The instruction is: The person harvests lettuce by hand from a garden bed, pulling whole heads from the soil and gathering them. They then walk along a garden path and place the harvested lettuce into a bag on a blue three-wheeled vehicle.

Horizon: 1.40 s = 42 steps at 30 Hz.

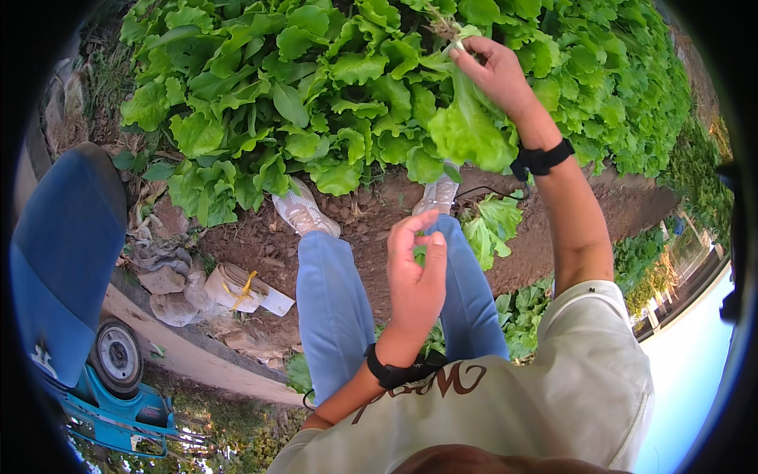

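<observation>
My right hand [488,71] pinches a pulled lettuce plant [468,121] near its base. The plant's roots, with soil on them, point up and away from me, and its leaves hang towards me over the bed. My left hand [417,266] is raised in front of my legs with fingers curled and apart; I see nothing held in it. A dense bed of green lettuce [355,71] spreads beyond my shoes. Loose lettuce leaves [490,228] lie on the soil beside my right leg. Each of my wrists wears a black strap.
At the left stand a blue vehicle part [71,237] and a wheel [117,358]. A rolled flat hose [237,287] tied with yellow string lies near stones [163,279] and crumpled plastic. A thin black cable runs by my right wrist. Bare soil [373,225] surrounds my shoes.
</observation>
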Each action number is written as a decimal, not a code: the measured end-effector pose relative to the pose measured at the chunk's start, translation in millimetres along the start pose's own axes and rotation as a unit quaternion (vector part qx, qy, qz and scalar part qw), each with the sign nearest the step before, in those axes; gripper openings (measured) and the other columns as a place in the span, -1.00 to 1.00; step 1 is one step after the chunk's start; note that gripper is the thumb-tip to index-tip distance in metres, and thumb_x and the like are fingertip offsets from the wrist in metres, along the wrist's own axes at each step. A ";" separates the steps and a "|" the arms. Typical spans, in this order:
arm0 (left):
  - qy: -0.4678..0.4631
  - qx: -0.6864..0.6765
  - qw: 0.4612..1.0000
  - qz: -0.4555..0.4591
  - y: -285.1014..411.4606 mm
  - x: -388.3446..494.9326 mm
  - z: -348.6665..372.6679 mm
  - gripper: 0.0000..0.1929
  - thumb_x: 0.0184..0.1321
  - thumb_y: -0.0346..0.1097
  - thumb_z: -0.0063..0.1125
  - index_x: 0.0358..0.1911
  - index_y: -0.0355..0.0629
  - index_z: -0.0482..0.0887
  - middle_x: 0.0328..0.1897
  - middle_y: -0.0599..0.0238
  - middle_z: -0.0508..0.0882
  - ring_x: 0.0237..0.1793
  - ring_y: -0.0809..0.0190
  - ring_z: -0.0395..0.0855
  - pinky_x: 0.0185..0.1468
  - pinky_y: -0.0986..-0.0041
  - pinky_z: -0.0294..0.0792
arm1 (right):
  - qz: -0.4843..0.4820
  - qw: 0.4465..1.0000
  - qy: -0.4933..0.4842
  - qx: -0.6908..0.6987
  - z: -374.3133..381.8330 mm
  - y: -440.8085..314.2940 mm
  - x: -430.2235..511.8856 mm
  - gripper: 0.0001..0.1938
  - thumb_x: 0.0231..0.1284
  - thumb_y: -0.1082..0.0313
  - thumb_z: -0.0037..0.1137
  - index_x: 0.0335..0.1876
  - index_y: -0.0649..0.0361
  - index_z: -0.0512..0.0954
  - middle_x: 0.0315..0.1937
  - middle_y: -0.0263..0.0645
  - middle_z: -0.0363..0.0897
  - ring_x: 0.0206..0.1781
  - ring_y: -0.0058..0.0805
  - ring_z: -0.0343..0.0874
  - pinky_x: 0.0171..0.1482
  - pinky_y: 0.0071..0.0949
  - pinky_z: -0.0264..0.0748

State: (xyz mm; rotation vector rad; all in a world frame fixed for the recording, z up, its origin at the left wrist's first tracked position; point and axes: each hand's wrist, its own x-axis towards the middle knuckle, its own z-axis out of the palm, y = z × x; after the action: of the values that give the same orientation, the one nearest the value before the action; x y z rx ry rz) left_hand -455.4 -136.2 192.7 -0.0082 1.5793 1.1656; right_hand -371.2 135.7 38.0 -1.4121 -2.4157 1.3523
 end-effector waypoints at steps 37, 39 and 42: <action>-0.213 0.498 0.841 0.012 -38.7 -1.6 -41.0 -0.66 0.35 -0.15 0.10 -0.19 -0.39 0.60 -0.32 -0.14 0.71 -0.20 -0.19 0.68 0.01 0.02 0.44 | 0.044 0.935 -0.298 0.185 57.9 -101.6 -190.6 -0.73 0.28 0.42 0.16 0.07 0.23 0.53 -0.10 -0.11 0.57 -0.13 -0.12 0.56 -0.02 -0.27 0.50; -0.220 0.482 0.847 -0.045 -42.5 -0.9 -42.1 -0.64 0.29 -0.16 0.18 -0.16 -0.42 0.55 -0.31 -0.18 0.70 -0.16 -0.23 0.68 -0.01 0.00 0.46 | 0.038 0.928 -0.333 0.160 72.2 -94.7 -192.1 -0.79 0.30 0.44 0.13 0.01 0.25 0.54 -0.12 -0.06 0.57 -0.10 -0.03 0.56 0.00 -0.22 0.51; -0.210 0.465 0.852 -0.119 -48.1 -0.6 -43.6 -0.64 0.28 -0.19 0.20 -0.12 -0.42 0.50 -0.19 -0.27 0.69 -0.08 -0.33 0.65 0.01 -0.04 0.47 | 0.076 0.943 -0.286 0.153 97.8 -86.8 -206.8 -0.86 0.35 0.43 0.09 -0.07 0.27 0.53 -0.23 -0.06 0.60 -0.14 -0.05 0.58 -0.05 -0.23 0.51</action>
State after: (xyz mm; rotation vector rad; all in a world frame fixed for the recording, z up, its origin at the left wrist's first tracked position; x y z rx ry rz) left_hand -460.9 -190.0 157.0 0.6287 1.5338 0.0996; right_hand -351.2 -96.1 113.6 -1.2747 -2.2485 2.3356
